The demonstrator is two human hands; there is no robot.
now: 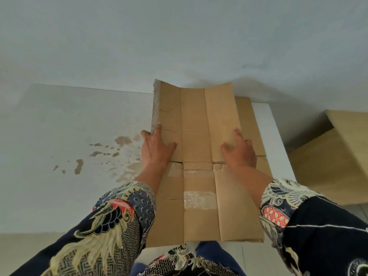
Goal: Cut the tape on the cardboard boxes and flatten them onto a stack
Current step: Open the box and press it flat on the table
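Here we had 1 flattened box [199, 136] lying on the white table [69, 136], on top of another cardboard sheet [251, 126] poking out at its right side. Our left hand [157, 148] and right hand [240, 151] both pressed flat on it, fingers spread, gripping nothing. Old tape [199, 199] showed near us. Another box [338, 156] sat right of the table.

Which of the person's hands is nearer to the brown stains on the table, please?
Left. The left hand presses the flattened cardboard's edge beside the stains; the right hand presses its far side.
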